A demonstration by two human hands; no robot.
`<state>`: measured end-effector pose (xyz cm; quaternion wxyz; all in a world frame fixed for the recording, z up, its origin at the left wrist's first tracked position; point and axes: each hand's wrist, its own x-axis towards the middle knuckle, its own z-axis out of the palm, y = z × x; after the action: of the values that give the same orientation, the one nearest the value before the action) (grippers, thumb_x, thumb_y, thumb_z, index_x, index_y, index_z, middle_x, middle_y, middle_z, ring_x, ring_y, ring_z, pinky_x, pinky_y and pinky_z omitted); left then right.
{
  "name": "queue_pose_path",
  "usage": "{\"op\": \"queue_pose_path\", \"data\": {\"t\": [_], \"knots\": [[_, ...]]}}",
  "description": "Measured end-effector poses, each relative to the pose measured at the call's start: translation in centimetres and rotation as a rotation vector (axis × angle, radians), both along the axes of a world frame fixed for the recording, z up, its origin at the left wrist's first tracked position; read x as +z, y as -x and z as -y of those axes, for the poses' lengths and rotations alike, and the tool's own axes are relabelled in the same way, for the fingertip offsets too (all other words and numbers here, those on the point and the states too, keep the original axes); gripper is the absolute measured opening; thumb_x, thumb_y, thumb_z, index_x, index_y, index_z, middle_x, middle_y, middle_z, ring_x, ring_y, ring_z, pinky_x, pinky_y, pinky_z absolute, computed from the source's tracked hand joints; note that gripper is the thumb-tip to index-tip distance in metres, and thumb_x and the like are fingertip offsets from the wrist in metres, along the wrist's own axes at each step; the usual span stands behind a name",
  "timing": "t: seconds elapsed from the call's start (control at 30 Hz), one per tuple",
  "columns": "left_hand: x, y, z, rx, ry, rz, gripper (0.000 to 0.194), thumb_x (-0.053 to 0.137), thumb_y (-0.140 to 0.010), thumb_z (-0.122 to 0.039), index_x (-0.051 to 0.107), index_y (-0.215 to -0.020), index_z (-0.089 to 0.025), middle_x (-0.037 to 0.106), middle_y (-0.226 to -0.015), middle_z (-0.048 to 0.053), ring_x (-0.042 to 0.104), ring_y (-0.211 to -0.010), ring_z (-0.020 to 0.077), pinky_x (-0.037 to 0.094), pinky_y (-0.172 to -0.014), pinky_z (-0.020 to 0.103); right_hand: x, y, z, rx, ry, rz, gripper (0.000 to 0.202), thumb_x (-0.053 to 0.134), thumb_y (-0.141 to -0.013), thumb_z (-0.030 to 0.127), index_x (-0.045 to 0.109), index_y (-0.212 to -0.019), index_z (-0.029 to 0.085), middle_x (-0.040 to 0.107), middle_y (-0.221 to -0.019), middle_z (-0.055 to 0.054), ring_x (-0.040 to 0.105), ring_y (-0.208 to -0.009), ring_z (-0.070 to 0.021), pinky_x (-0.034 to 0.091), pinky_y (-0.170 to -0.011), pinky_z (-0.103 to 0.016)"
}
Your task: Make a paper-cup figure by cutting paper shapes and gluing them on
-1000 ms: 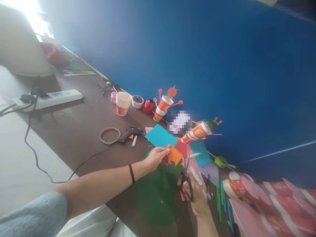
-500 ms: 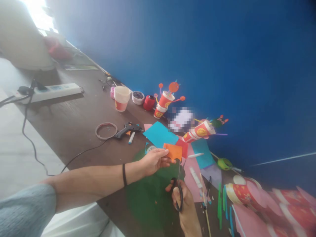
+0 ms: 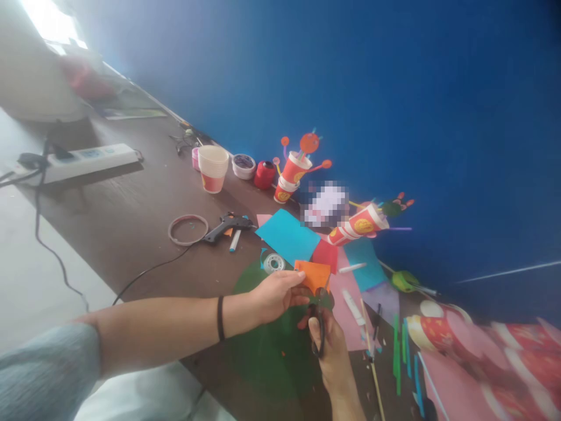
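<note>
The left hand (image 3: 280, 292) has an orange paper (image 3: 314, 276) pinched at its left edge, thumb on top and fingers beneath, held up over the near edge of a pile of coloured sheets. Just below it, the right hand (image 3: 331, 339) is curled around the black handles of the scissors (image 3: 323, 333), whose blades point up at the paper's lower right corner; from where I stand I can't tell whether they are biting into it. The cutting looks unfinished to me: the orange paper is in the fingers with the blades right by it, and I make out no sizeable orange piece cut away nearby. Under both hands a dark green sheet (image 3: 272, 356) lies on the desk (image 3: 175, 199), with a white tape roll (image 3: 266, 263) near its far edge. Beyond are a blue sheet (image 3: 287, 237) and a glue gun (image 3: 228, 225). Farther off, one pair of joined cups (image 3: 287, 181) stands upright and another set (image 3: 362, 225) leans over, both with trimmings attached, so those seem well advanced, while a stack of plain-topped paper cups (image 3: 213, 169) bears none.
</note>
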<state>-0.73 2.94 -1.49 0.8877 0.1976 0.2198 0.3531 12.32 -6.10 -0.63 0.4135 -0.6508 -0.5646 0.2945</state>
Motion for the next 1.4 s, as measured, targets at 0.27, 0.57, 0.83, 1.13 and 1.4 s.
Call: {"op": "queue_pose_path", "data": {"t": [0.27,0.57,0.83,1.13,1.4], "knots": [[0.1,0.1,0.4,0.005,0.026,0.046,0.018,0.062,-0.081,-0.028,0.067,-0.087,-0.011,0.069,-0.086,0.008,0.064,-0.077,0.0129,0.050,-0.067,0.021,-0.5,-0.3,-0.3,-0.014,0.136,-0.152,0.039,0.055,-0.077,0.058,0.053,-0.077,0.019,0.056,-0.062,-0.001,0.055,-0.055,-0.0159,0.044,-0.050,-0.024],[1.6,0.0,0.8,0.010,0.070,0.015,0.020,0.063,-0.080,-0.028,0.067,-0.089,-0.011,0.069,-0.089,0.009,0.063,-0.077,0.0135,0.048,-0.067,0.022,0.3,0.2,-0.3,-0.010,0.102,-0.198,0.034,0.059,-0.076,0.053,0.053,-0.078,0.020,0.051,-0.059,0.002,0.049,-0.052,-0.0142,0.042,-0.049,-0.024],[1.4,-0.1,1.2,0.007,0.100,0.063,0.017,0.063,-0.080,-0.027,0.067,-0.088,-0.012,0.069,-0.090,0.007,0.064,-0.081,0.0149,0.049,-0.069,0.024,0.0,0.1,-0.3,-0.048,0.170,-0.216,0.038,0.058,-0.074,0.058,0.049,-0.074,0.021,0.049,-0.058,0.003,0.048,-0.052,-0.0137,0.040,-0.047,-0.023],[1.2,0.0,1.1,-0.024,0.110,0.115,0.018,0.059,-0.083,-0.025,0.066,-0.094,-0.012,0.068,-0.096,0.009,0.064,-0.087,0.0171,0.051,-0.071,0.026,0.2,0.3,-0.2,-0.026,0.128,-0.185,0.038,0.055,-0.078,0.057,0.047,-0.073,0.020,0.042,-0.055,0.006,0.037,-0.045,-0.0091,0.031,-0.042,-0.021],[1.3,-0.1,1.2,-0.023,0.155,0.098,0.016,0.057,-0.084,-0.022,0.067,-0.091,-0.012,0.069,-0.092,0.008,0.064,-0.083,0.0157,0.051,-0.070,0.025,-0.5,0.0,-0.3,-0.036,0.130,-0.191,0.039,0.055,-0.077,0.058,0.047,-0.072,0.020,0.044,-0.054,0.005,0.041,-0.047,-0.0103,0.034,-0.043,-0.021]]}}
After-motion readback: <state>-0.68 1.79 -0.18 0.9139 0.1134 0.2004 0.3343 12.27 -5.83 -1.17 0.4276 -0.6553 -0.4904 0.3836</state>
